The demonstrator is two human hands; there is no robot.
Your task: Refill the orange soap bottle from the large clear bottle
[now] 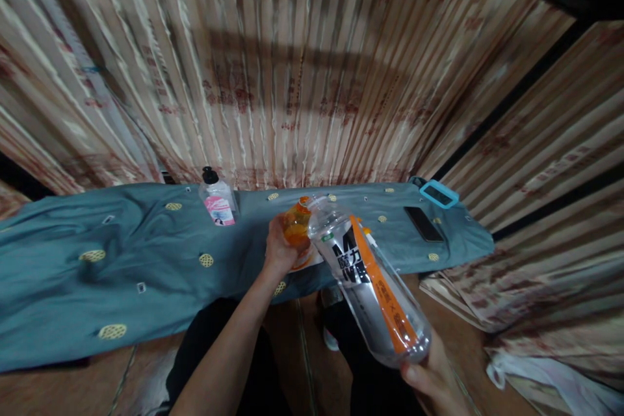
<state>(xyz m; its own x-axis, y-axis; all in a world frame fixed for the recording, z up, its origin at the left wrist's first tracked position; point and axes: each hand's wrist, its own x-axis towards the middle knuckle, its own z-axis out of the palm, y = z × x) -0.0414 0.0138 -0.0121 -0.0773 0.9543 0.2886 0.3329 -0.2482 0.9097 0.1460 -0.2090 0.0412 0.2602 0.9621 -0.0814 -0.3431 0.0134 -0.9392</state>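
My left hand is wrapped round a small orange bottle just above the cloth-covered bench. In my right hand is a large clear plastic bottle with a silver and orange label, gripped near its base. The large bottle is tilted, its neck pointing up and left, and its mouth meets the top of the orange bottle. Whether liquid passes between them I cannot tell. Below the orange bottle lies something white and orange, partly hidden by my hand and the large bottle.
A clear pump bottle with a black top stands on the teal cloth to the left. At the right lie a black phone and a light-blue framed object. Patterned curtains hang behind. A white bag lies at lower right.
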